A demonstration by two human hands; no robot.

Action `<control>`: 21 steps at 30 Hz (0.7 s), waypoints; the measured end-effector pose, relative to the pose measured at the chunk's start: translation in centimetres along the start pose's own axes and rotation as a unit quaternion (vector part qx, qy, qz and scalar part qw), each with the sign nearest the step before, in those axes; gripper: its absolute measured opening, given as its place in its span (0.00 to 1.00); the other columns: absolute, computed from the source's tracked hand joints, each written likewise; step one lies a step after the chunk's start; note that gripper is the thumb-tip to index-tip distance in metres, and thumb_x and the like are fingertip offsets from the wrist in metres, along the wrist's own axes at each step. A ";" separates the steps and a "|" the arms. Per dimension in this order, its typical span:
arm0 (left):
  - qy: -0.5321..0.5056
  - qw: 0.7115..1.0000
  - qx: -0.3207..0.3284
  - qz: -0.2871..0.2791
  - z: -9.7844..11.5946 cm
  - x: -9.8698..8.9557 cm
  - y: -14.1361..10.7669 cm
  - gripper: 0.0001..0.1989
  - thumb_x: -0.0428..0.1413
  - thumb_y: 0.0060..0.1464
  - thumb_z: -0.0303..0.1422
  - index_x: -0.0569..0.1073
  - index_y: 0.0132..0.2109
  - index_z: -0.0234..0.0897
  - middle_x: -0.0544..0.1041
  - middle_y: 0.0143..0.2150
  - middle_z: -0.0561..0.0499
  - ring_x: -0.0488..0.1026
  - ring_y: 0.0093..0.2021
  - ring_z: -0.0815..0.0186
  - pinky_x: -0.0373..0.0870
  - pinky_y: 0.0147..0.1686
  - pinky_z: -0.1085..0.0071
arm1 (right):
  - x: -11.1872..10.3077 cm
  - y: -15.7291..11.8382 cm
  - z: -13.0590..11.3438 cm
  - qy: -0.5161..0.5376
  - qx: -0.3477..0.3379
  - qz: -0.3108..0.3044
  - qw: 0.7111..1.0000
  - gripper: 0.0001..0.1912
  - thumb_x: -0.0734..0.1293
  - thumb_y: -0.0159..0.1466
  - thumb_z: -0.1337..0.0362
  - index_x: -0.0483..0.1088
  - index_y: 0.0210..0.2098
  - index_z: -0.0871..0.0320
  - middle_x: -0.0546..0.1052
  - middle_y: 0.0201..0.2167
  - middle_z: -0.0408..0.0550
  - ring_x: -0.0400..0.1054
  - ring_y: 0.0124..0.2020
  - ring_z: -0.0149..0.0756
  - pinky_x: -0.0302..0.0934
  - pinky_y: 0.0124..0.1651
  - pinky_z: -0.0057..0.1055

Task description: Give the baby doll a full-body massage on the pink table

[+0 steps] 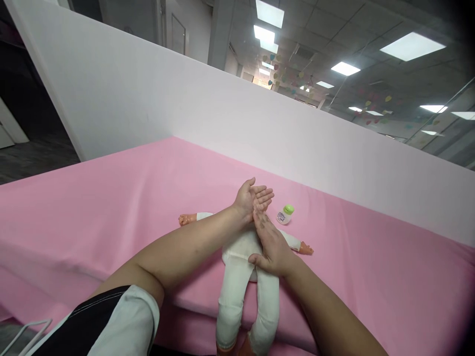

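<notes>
A baby doll point(232, 287) in white clothes lies on the pink sheet, its arms spread and its legs toward me. Above its upper body my left hand point(254, 198) is open, palm up, with the fingers stretched out. My right hand point(272, 244) is also open, its fingertips touching the left hand near the heel of the palm. Neither hand holds anything that I can make out. Both hide the doll's head and part of its chest. Just right of the hands a small clear bottle point(284, 217) with a green cap stands on the sheet, touched by neither.
The pink sheet point(111, 198) covers the padded surface under the doll. A white partition wall point(222, 109) runs along its far side. At the lower left a white cable point(37, 329) hangs near the edge.
</notes>
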State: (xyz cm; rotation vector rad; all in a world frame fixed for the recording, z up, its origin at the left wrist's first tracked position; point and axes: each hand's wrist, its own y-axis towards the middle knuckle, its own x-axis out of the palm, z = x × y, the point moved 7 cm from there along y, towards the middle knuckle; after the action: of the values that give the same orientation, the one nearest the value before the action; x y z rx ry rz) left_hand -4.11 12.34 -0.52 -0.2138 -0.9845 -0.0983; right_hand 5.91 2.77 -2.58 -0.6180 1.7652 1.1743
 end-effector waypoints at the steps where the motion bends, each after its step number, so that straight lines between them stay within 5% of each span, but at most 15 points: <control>1: 0.003 1.000 -0.012 -0.003 -0.7 0.2 -0.4 0.32 0.53 0.70 0.51 0.75 0.66 0.28 0.84 0.59 0.29 0.83 0.61 0.46 0.81 0.58 0.57 | -0.1 0.0 -0.2 -0.001 -0.002 0.006 1.000 0.63 0.51 0.72 0.23 0.24 0.85 0.60 0.36 0.86 0.64 0.35 0.86 0.65 0.45 0.83 0.68; 5: 0.018 0.996 -0.075 -0.040 -4.2 1.5 -2.3 0.33 0.51 0.71 0.52 0.75 0.66 0.27 0.84 0.59 0.28 0.83 0.62 0.44 0.79 0.63 0.51 | -0.4 -0.3 0.2 -0.030 -0.001 0.042 0.999 0.66 0.48 0.69 0.21 0.19 0.84 0.62 0.29 0.86 0.63 0.26 0.86 0.69 0.40 0.82 0.73; 9: 0.010 0.995 -0.080 -0.054 -5.6 2.2 -3.3 0.27 0.54 0.71 0.52 0.78 0.55 0.30 0.85 0.55 0.30 0.84 0.60 0.44 0.78 0.64 0.49 | -0.7 -0.4 2.1 -0.069 0.014 0.054 0.996 0.62 0.51 0.73 0.25 0.18 0.84 0.59 0.32 0.86 0.64 0.28 0.86 0.71 0.36 0.81 0.77; 14: -0.031 0.996 -0.077 -0.036 -4.2 1.9 -2.3 0.25 0.55 0.69 0.55 0.78 0.44 0.35 0.85 0.48 0.32 0.85 0.54 0.44 0.80 0.61 0.48 | -0.7 -0.3 4.3 -0.104 0.062 0.025 0.992 0.57 0.54 0.76 0.31 0.21 0.84 0.57 0.37 0.86 0.63 0.31 0.86 0.66 0.35 0.83 0.75; 21: 0.026 0.999 -0.019 -0.020 -0.2 0.7 -0.4 0.37 0.50 0.70 0.58 0.77 0.64 0.27 0.79 0.65 0.25 0.75 0.71 0.44 0.74 0.68 0.57 | -0.6 -0.1 2.2 -0.061 0.036 -0.005 0.997 0.54 0.54 0.77 0.32 0.26 0.85 0.57 0.43 0.86 0.62 0.38 0.86 0.62 0.41 0.83 0.72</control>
State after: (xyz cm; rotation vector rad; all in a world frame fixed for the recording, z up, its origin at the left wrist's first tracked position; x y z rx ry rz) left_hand -3.70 11.89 0.01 -0.2254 -0.9352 -0.1597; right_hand 7.15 4.68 -2.44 -0.5007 1.6915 1.1127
